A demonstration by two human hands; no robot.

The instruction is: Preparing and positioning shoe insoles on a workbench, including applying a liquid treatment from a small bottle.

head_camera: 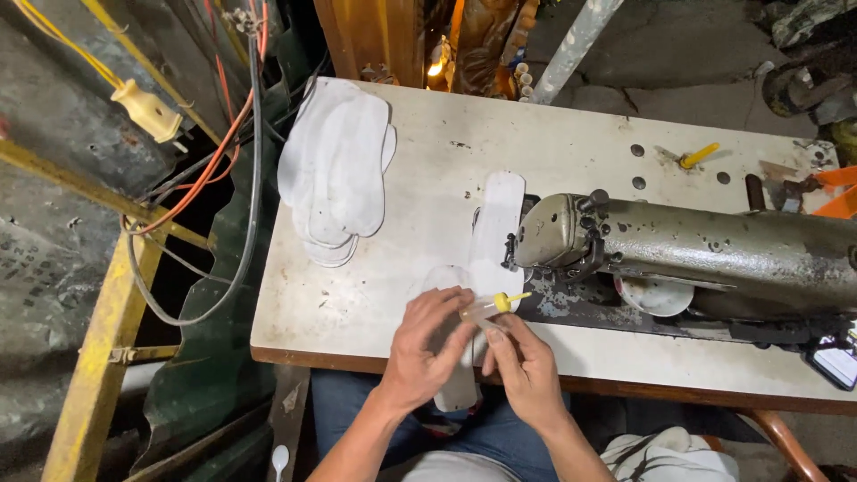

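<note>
A: Starting at the left, what worries you?

B: The stack of white fabric cut-outs [335, 174] lies on the far left part of the worn white counter [357, 308], well away from the action, so little risk there. The trouble, I'd judge, sits at the near edge. The left hand [427, 350] is curled closed around the small clear plastic bottle with a yellow pointed nozzle [489, 307], and that nozzle points right, toward the old grey-green sewing machine [696, 245].

A: So a squeeze could go astray?

B: Likely. A firm press could send drops onto the long white fabric strip [493, 234] lying just beyond the bottle, under the machine's head. That would stain it.

A: And the right hand?

B: The right hand [525, 368] is just beside the left, fingers pinched at the bottle's lower end; whether it grips the bottle or only steadies it, I cannot tell. If it slips, the bottle could tip.

A: Where is the bottle exactly?

B: Between the two hands, at their fingertips, tilted, above the counter's near edge and just left of the machine's needle end. Another white piece [457, 393] lies beneath the hands and overhangs the edge; it could slide off.
</note>
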